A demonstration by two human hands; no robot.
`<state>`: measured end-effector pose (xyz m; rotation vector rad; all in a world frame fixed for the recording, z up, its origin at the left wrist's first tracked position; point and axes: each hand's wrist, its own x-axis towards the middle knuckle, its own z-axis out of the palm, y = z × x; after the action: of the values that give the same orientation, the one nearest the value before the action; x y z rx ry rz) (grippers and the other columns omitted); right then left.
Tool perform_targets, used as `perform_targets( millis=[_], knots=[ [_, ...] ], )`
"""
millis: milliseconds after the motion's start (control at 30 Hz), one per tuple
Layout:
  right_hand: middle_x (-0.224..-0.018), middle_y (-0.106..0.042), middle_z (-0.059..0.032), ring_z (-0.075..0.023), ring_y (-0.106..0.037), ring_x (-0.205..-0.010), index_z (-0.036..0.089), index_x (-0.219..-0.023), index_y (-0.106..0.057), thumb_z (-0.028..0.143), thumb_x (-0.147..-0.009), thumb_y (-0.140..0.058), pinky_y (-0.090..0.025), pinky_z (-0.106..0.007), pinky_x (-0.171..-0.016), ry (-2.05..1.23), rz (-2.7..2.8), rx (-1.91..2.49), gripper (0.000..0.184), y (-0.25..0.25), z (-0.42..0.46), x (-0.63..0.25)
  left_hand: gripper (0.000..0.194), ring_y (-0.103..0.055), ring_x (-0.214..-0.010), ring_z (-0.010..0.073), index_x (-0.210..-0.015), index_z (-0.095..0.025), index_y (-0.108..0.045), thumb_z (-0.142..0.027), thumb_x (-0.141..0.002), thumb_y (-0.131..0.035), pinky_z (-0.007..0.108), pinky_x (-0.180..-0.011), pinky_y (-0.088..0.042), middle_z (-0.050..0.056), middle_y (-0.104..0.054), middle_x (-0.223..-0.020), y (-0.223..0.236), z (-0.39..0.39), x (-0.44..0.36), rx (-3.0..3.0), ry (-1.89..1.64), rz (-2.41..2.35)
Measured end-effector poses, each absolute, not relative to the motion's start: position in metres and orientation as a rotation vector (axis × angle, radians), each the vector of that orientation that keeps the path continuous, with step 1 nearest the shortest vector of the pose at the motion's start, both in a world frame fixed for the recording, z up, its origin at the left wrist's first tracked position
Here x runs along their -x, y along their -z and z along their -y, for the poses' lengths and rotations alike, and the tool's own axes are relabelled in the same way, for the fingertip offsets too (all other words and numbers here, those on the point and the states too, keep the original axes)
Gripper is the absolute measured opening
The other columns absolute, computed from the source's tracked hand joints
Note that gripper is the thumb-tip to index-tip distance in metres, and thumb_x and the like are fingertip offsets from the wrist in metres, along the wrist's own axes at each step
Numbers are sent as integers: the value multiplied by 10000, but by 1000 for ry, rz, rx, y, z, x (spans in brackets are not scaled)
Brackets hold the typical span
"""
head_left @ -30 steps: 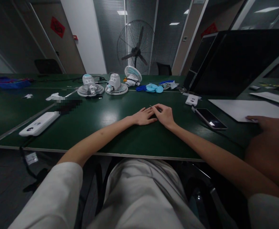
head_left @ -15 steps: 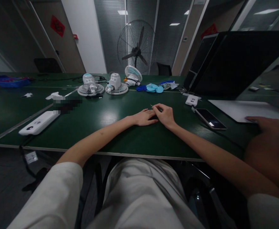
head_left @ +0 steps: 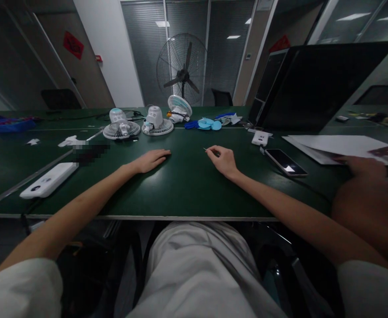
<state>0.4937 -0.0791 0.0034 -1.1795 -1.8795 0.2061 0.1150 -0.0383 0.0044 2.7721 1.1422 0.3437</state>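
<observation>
My left hand (head_left: 152, 160) lies flat on the green table (head_left: 167, 194), fingers stretched out and holding nothing. To its right, my right hand (head_left: 222, 160) pinches a thin, pale, needle-like stick (head_left: 205, 149) between thumb and fingertips; its exact kind is too small to make out. The stick's tip points left, toward the bare table between my hands. Beyond the hands lie light-blue fan blades (head_left: 210, 123) and small white fan heads, one face down (head_left: 157, 121) and one tilted up (head_left: 180, 108).
At right are a phone (head_left: 285, 162), a white power bank (head_left: 260, 138) and a large dark monitor (head_left: 323, 88). Another person's hand (head_left: 359, 165) touches white paper (head_left: 340, 143). On the left lie a long white device (head_left: 50, 180) and a blue tray (head_left: 10, 126). A large standing fan (head_left: 182, 76) is behind.
My left hand has moved left, away from my right hand, and now rests flat on the table. My right hand keeps its pinch on the thin stick. The other person's paper has shifted.
</observation>
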Motion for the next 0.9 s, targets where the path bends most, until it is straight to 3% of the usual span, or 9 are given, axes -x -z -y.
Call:
perform_targets(
  millis=[200,400,567,733,900],
  knots=[
    [-1020,-783,-64,-234,-714,-887,219,-1078,-775,412,-1038,-575,-548,-379,-796,-276,1909,1191,281,-5,80,-496,669,-575,-1398,277,-1449,-204,-652,-630,-1006,-387,340,-1151,-451,98,-619,-1512,-8,35,-16,-2567,-402,-1654],
    [-1010,-785,-66,-253,-719,-901,227,-1059,-780,420,-1034,-577,-555,-398,-799,-254,1928,1200,280,-6,81,-494,576,-591,-1359,293,-1394,-208,-687,-497,-939,-485,340,-1118,-444,101,-658,-1462,-18,36,8,-2315,-310,-2063],
    [-1018,-793,-66,-254,-729,-909,226,-1057,-788,422,-1029,-584,-567,-393,-817,-261,1936,1177,285,-5,82,-494,494,-655,-1262,312,-1267,-217,-757,-492,-909,-557,338,-1041,-488,107,-710,-1376,-17,37,18,-2365,-326,-2157],
    [-995,-798,-58,-251,-732,-894,224,-1030,-796,411,-1017,-601,-560,-396,-830,-228,1923,1190,271,-4,80,-493,491,-664,-1216,336,-1177,-188,-786,-529,-966,-502,376,-1014,-499,140,-728,-1326,-20,37,14,-2359,-280,-2217],
    [-1012,-794,-66,-258,-731,-911,222,-1050,-789,421,-1022,-593,-568,-405,-831,-264,1938,1176,281,-5,81,-493,424,-671,-1168,336,-1156,-163,-792,-409,-1009,-479,385,-1009,-496,152,-748,-1260,-25,41,12,-2271,-371,-2356]
  ],
)
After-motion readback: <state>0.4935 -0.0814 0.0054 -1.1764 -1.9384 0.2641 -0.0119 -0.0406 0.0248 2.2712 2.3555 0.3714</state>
